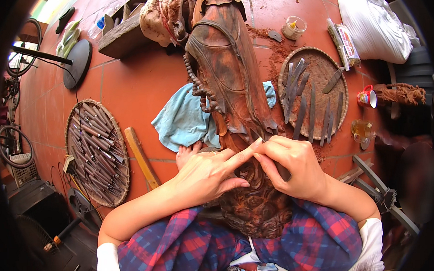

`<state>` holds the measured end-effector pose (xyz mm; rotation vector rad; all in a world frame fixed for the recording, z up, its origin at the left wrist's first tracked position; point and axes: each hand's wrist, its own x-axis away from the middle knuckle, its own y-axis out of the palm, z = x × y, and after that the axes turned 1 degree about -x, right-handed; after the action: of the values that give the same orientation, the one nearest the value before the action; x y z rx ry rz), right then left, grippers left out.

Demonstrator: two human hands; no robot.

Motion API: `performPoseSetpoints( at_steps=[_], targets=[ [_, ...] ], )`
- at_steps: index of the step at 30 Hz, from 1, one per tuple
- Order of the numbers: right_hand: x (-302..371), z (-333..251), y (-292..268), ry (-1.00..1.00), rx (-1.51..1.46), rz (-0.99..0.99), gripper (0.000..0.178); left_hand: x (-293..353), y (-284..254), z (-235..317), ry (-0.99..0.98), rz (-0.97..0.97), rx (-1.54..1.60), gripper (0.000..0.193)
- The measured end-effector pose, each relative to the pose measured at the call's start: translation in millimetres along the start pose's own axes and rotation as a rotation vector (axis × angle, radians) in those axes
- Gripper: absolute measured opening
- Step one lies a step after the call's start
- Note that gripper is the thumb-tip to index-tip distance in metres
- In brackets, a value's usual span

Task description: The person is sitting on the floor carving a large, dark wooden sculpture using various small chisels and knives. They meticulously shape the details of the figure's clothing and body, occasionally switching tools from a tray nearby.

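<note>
A carved dark wooden statue [226,68] lies lengthwise before me, its scrolled base [255,210] between my knees. A string of carved beads hangs along its left side. My left hand [204,174] reaches across the carving, index finger stretched out and thumb apart, holding nothing. Its index fingertip meets the fingers of my right hand [294,164] above the narrow lower folds of the robe. The right fingers are closed in a pinch around a flat dark metal blade [282,172], mostly hidden by the hand. The exact contact of its tip with the wood is hard to see.
On the left stands a round basket of wooden-handled carving chisels [95,151], beside a wooden mallet [142,159]. Flat metal files lie in a right-hand basket [336,67]. A blue cloth [180,120] lies under the statue. A red mug [367,97] and glass [361,128] stand right.
</note>
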<state>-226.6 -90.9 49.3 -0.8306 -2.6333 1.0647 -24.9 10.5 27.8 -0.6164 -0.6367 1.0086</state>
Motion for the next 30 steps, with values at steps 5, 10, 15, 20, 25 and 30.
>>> performPoseSetpoints(
  at_steps=[5, 10, 15, 20, 25, 30],
  targets=[
    [-1, -1, -2, 0.045, -0.075, -0.015, 0.009, -2, 2, -10, 0.079, 0.038, 0.021, 0.081],
    [0, -9, -6, 0.104, 0.021, -0.072, 0.009, -4, -3, -12, 0.059, -0.024, 0.014, 0.078],
    [4, -4, -7, 0.043, 0.036, -0.007, 0.011, -9, 4, -19, 0.117, 0.002, 0.050, 0.081],
    [3, -7, -6, 0.066, 0.044, 0.019, 0.010, -12, 1, -20, 0.151, -0.007, 0.114, 0.084],
    [4, 1, 4, 0.043, 0.064, 0.063, 0.009, -11, -7, -20, 0.133, -0.062, 0.121, 0.089],
    [4, -5, 1, 0.012, -0.004, 0.050, 0.011, -10, -4, -18, 0.127, -0.047, 0.062, 0.088]
  ],
)
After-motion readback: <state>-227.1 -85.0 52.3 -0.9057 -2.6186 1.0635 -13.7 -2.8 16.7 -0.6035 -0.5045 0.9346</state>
